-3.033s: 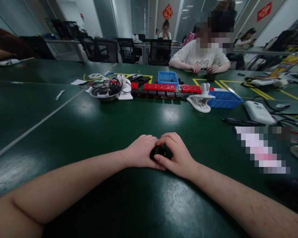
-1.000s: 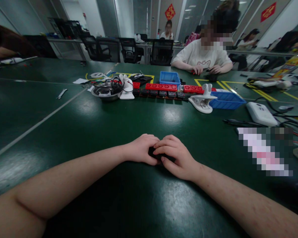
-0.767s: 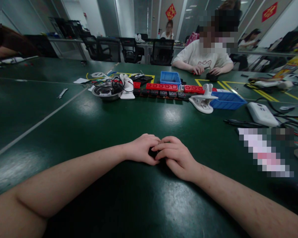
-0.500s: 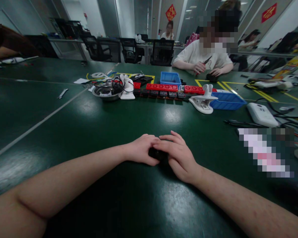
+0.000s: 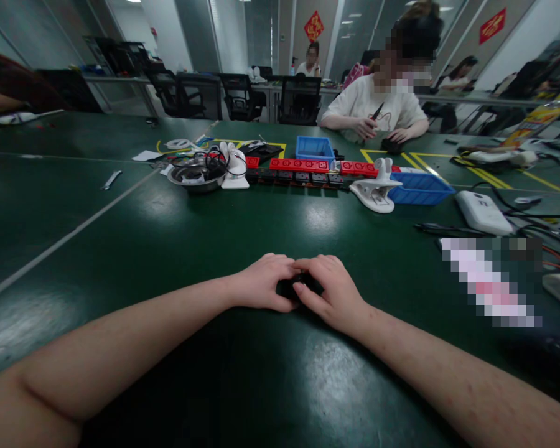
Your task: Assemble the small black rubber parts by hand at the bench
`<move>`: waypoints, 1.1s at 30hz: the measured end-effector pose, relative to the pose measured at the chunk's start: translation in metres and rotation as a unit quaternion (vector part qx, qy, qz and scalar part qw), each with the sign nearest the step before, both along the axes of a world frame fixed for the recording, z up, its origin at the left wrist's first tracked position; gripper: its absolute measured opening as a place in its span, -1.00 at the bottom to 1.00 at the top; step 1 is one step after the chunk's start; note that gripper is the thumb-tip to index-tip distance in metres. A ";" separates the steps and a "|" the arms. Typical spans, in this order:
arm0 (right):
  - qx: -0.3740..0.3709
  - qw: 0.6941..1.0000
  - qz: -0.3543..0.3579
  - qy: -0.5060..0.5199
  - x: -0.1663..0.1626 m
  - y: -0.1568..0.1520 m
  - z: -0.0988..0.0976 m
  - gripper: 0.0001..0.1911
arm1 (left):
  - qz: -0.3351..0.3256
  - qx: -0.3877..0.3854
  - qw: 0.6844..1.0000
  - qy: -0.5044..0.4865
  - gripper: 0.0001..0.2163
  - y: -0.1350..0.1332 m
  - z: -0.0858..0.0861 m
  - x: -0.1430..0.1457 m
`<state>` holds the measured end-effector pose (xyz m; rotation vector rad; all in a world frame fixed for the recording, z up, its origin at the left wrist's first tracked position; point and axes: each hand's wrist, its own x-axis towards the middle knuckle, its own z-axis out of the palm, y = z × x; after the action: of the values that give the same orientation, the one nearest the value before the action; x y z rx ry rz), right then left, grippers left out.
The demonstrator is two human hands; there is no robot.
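Note:
A small black object sits low over the green table between my two hands, its kind hard to make out because my fingers cover most of it. Closed around its left side is my left hand, thumb in front and fingers behind. From the right my right hand grips it as well, with the thumb pressed on the near side and the fingers curled over the top. The fingertips of both hands meet at the far side of the object.
Beyond my hands stand a metal bowl with cables, white clamps, a red and black strip and blue bins. A wrench lies left. A white box with cables is right. Across the table, a person holds a tool.
My right hand has drawn in: its raised, spread fingers now curl over the black object, with the thumb on it. My left hand keeps its hold. The view has shifted slightly.

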<state>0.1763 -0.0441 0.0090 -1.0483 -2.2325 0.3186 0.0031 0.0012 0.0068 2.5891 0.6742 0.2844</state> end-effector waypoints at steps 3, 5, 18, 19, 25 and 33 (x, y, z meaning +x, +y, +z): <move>0.022 0.998 0.010 0.065 0.004 0.000 -0.001 -0.71 | 0.003 -0.005 1.000 -0.015 -0.78 -0.001 0.001 0.000; 0.026 0.994 0.007 0.109 0.005 0.002 -0.003 -0.72 | 0.003 -0.006 1.000 -0.021 -0.76 0.000 0.001 0.000; -0.038 0.965 -0.157 0.205 0.011 0.030 -0.027 -0.83 | 0.019 -0.011 1.000 -0.014 -0.65 -0.004 0.002 -0.001; -0.040 0.966 -0.163 0.198 0.011 0.030 -0.027 -0.82 | 0.018 -0.013 1.000 -0.013 -0.65 -0.004 0.002 -0.001; -0.063 0.969 -0.165 0.173 0.010 0.029 -0.028 -0.76 | 0.015 -0.011 1.000 -0.014 -0.68 -0.003 0.002 -0.001; -0.086 0.979 -0.143 0.115 0.008 0.027 -0.026 -0.68 | 0.016 -0.007 1.000 -0.011 -0.71 -0.003 0.001 0.000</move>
<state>0.1842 -0.0174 -0.0171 -1.3332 -1.8460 0.4874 0.0030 -0.0019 0.0075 2.5602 0.7090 0.3170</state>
